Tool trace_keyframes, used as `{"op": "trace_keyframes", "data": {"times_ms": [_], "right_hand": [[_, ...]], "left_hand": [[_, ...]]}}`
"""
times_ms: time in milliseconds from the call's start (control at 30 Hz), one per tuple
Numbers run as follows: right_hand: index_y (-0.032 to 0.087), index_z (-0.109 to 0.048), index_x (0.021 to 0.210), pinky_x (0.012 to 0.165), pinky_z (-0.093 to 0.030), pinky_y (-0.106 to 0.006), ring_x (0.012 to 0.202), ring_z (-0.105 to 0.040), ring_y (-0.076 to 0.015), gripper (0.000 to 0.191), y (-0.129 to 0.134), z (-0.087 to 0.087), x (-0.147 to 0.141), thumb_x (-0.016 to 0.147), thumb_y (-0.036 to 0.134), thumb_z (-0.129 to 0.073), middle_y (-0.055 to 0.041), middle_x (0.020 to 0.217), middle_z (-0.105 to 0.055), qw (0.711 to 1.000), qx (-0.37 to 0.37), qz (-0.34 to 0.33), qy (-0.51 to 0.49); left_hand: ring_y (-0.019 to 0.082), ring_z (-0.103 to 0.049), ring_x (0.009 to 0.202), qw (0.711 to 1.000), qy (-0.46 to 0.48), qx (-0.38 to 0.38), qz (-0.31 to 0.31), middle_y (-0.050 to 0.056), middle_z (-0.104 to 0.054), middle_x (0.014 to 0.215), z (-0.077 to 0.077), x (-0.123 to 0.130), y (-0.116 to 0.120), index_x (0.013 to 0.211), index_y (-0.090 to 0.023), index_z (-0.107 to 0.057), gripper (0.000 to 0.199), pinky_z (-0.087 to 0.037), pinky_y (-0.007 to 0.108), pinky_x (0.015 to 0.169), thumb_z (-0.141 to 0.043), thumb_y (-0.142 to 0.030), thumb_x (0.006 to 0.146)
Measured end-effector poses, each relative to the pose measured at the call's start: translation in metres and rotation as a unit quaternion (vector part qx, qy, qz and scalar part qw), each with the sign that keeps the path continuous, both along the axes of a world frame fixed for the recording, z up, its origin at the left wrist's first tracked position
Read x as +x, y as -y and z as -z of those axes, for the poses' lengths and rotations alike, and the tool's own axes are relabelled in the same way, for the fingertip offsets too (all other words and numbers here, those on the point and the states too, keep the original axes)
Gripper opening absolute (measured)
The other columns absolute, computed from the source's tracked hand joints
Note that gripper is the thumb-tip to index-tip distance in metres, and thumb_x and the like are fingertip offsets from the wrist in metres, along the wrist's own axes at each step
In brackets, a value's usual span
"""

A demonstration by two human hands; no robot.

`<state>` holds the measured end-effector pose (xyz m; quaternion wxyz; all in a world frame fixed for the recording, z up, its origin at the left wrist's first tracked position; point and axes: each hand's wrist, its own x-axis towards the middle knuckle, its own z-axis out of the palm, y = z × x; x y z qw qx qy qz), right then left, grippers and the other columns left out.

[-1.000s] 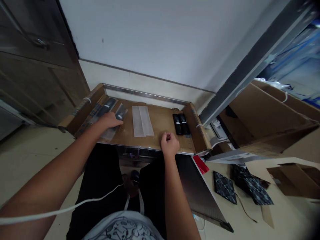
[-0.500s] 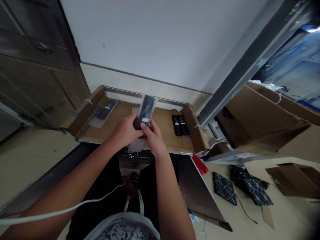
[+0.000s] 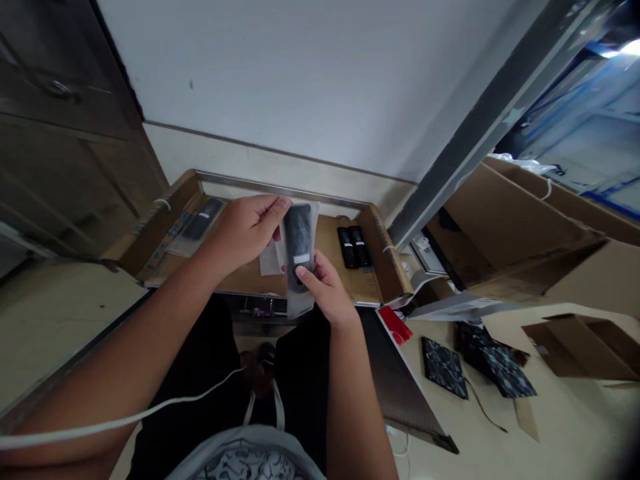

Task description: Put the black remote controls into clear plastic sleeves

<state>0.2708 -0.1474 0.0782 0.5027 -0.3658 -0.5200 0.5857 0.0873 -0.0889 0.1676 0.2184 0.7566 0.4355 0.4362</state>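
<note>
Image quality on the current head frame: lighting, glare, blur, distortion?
Head view: bright glare at the top right corner; the door at left is dim; strong wide-angle bending, with the forearms stretched toward the bottom edge; dark vignette at the lower right corner; bagged black item looks hazy through its sleeve, and its label is unreadable.

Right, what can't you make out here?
- Head view: writing on the label of the held black handset, too small and blurred.
- Head view: some fingers of the right hand, hidden behind that handset.
- Head view: part of the flat sleeve on the tray, covered by the handset and its bag.
- Head view: far side of the large carton, cut off by the right edge.
</note>
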Motion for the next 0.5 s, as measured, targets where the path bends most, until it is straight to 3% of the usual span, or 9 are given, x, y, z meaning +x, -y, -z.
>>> {"op": "trace_keyframes", "data": {"times_ms": [300,500], "right_hand": [[0.027,-0.061,0.099,0.064,-0.055,-0.027,0.067,-0.061,-0.0142,0.038,-0.001,0.013,-0.003,0.075,0.048,-0.081,0.0025,0.083,-0.068,0.999,-0.035,0.026,-0.033],[0.026,-0.065,0.101,0.074,-0.054,-0.027,0.078,-0.061,-0.0145,0.043,-0.002,0.034,0.002,0.069,0.044,-0.085,0.0021,0.091,-0.069,0.999,-0.032,0.035,-0.016]], "left_hand": [[0.018,-0.055,0.061,0.987,-0.092,0.112,-0.062,0.003,-0.055,0.056,-0.001,0.019,-0.009,0.063,-0.021,-0.055,0.048,-0.037,0.031,0.061,-0.040,-0.046,0.101],[0.019,-0.059,0.068,0.981,-0.077,0.142,-0.103,0.005,-0.058,0.061,-0.002,0.025,-0.017,0.068,-0.021,-0.058,0.046,-0.039,0.031,0.063,-0.038,-0.043,0.102]]}}
